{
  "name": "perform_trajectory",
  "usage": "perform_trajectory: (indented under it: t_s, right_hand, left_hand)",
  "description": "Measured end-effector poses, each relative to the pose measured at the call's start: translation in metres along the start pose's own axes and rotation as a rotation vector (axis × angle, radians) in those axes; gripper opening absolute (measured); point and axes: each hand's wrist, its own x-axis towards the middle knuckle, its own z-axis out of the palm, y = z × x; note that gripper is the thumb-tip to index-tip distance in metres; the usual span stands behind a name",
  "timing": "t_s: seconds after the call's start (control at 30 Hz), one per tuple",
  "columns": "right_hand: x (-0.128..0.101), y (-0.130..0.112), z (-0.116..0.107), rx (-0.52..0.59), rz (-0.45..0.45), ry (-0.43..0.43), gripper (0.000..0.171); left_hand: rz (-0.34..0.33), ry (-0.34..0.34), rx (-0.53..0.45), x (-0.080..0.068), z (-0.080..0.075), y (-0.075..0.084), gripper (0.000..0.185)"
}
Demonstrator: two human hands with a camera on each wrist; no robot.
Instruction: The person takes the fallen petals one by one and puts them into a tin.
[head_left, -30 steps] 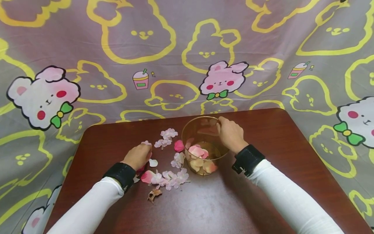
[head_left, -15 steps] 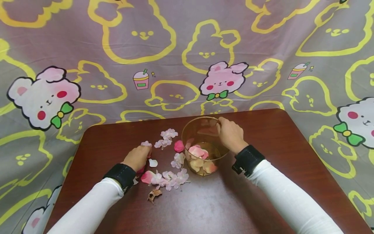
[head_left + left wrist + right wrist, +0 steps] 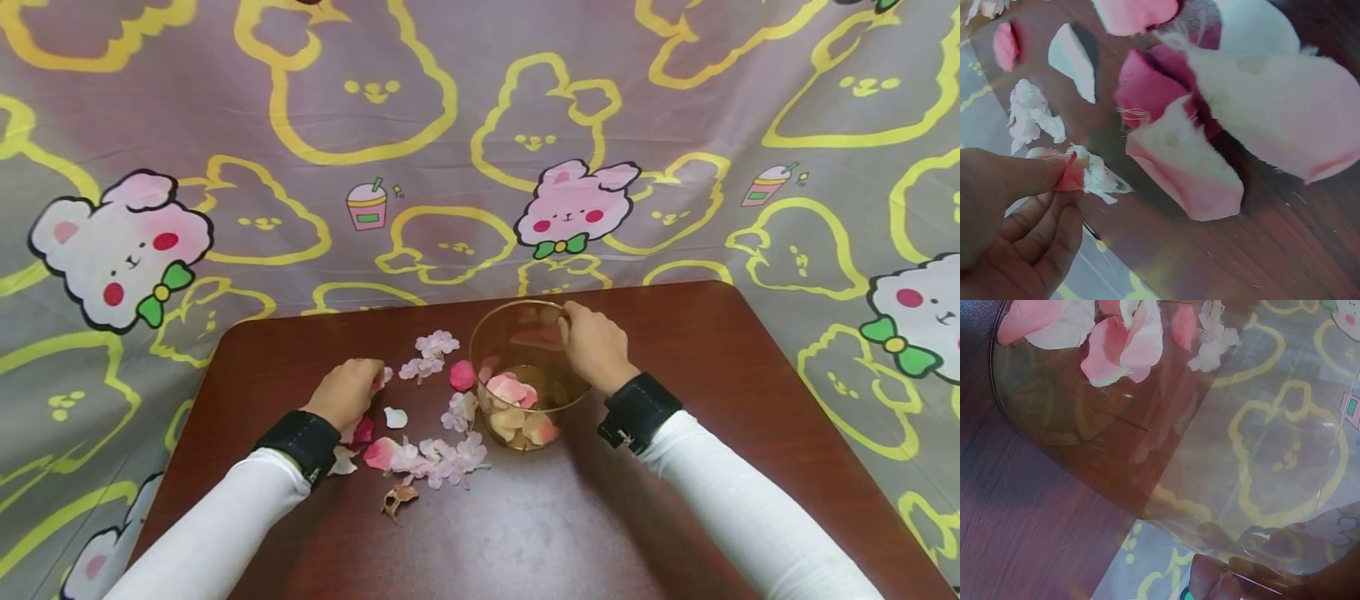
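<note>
My left hand (image 3: pixel 345 392) is low over the left part of the table. In the left wrist view its thumb and fingers pinch a coral-pink petal (image 3: pixel 1071 176); a pale blossom (image 3: pixel 1100 175) shows just beyond the fingertips, whether held or lying cannot be told. Near that hand lie a magenta petal (image 3: pixel 1147 87), a pale pink-edged petal (image 3: pixel 1185 169) and a white petal (image 3: pixel 395 417). My right hand (image 3: pixel 596 346) grips the rim of a clear amber bowl (image 3: pixel 525 333) on its far right side. Several pink and cream petals (image 3: pixel 512 390) rest at the bowl's bottom.
Between hand and bowl are pale pink blossom sprigs (image 3: pixel 442 458), another sprig (image 3: pixel 431 354), a bright pink petal (image 3: pixel 462 375) and a dry brown piece (image 3: pixel 398 500). A patterned cloth (image 3: pixel 450 108) hangs behind the brown table (image 3: pixel 660 317).
My left hand has shifted slightly left and turned, uncovering more of the magenta and pale petals by its wrist. The right hand keeps its hold on the bowl.
</note>
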Motion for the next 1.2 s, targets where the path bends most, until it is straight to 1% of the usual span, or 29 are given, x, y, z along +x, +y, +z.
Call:
perform_trajectory:
  t_s: [0.07,0.13,0.27,0.4,0.7,0.97,1.1,1.2]
  right_hand:
    - [0.000,0.000,0.000,0.002,-0.001,-0.003,0.018]
    - [-0.001,0.000,0.001,0.001,-0.003,-0.002,0.018]
    - [-0.001,0.000,0.001,0.000,-0.005,0.000,0.018]
    - [0.000,-0.001,0.001,0.001,-0.004,-0.003,0.019]
    - [-0.001,-0.001,-0.001,0.006,-0.006,-0.004,0.019]
    - [-0.001,-0.001,-0.002,0.016,-0.014,-0.008,0.020]
    - [-0.001,-0.001,-0.002,0.019,-0.016,-0.006,0.019]
    - [-0.001,0.000,-0.002,0.021,-0.015,-0.007,0.020]
  left_hand:
    - [-0.005,0.008,-0.013,0.000,-0.002,0.003,0.020]
    - [0.004,0.026,-0.021,0.000,-0.004,0.006,0.018]
    - [0.051,0.082,-0.026,0.002,-0.007,0.015,0.015]
    - [0.074,0.124,-0.032,0.005,-0.013,0.023,0.014]
    - [0.090,0.137,-0.052,0.010,-0.023,0.034,0.014]
    - [0.116,0.153,-0.062,0.012,-0.025,0.043,0.011]
    - [0.123,0.149,-0.061,0.012,-0.026,0.049,0.011]
    - [0.141,0.147,-0.055,0.012,-0.026,0.053,0.012]
